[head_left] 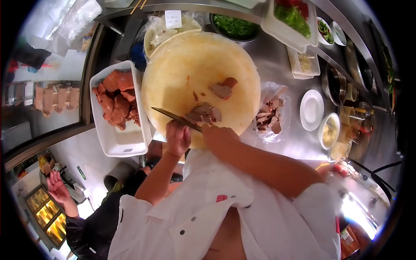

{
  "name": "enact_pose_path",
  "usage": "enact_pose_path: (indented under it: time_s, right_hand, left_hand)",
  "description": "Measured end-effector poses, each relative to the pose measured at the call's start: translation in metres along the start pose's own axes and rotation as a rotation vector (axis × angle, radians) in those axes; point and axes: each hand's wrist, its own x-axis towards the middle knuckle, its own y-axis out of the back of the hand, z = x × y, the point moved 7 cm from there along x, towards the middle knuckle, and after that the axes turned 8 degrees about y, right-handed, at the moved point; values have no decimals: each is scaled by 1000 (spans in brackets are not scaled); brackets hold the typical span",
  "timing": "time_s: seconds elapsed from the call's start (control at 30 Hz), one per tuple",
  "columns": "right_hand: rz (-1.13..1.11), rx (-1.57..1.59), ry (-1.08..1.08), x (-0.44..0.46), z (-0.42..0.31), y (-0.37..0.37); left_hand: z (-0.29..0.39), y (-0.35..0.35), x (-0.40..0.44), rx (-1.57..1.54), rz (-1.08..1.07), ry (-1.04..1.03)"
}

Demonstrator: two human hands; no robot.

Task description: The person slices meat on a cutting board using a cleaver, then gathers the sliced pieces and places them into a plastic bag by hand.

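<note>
My right hand (219, 138) is wrapped around the handle of a knife (171, 114), whose blade points to the far left over the board's near side. Up against the blade from below is my left hand (177, 136), its fingers bent and closed at the metal. Just beyond the knife lies a pile of sliced cooked liver (204, 113). Farther back on the round cutting board (173, 65) rest cut chunks of liver (223, 89), with a few small scraps beside them.
Left of the board stands a white tub (128, 145) of whole livers (116, 99). On the right is a plastic bag (284, 110) of liver slices, then a white plate (312, 110) and a bowl (329, 131). Greens (234, 27) sit behind. Another person's hand (58, 187) shows at lower left.
</note>
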Motion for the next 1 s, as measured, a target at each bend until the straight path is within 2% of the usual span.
enact_pose_path:
  time_s: [0.07,0.27,0.47,0.57,0.77,1.0]
  right_hand:
    - [119,-56,22,16,8,-16]
    - [176,-116,87,3,14,-2]
    - [89,-21,9,-53,-5,31]
    - [23,17,-30,-60,-11,31]
    - [-42,89,-67,-48,-11,33]
    - [16,57,-4,-8,-8,10]
  left_hand:
    - [-5,-3,-5,16,-7,10]
    - [-14,-11,-14,51,-30,-29]
    - [-18,-10,-19,87,-20,35]
    - [-33,-20,-29,48,-67,-11]
    - [-25,-16,-23,29,-60,-22]
    - [-22,-10,-18,-7,-51,4]
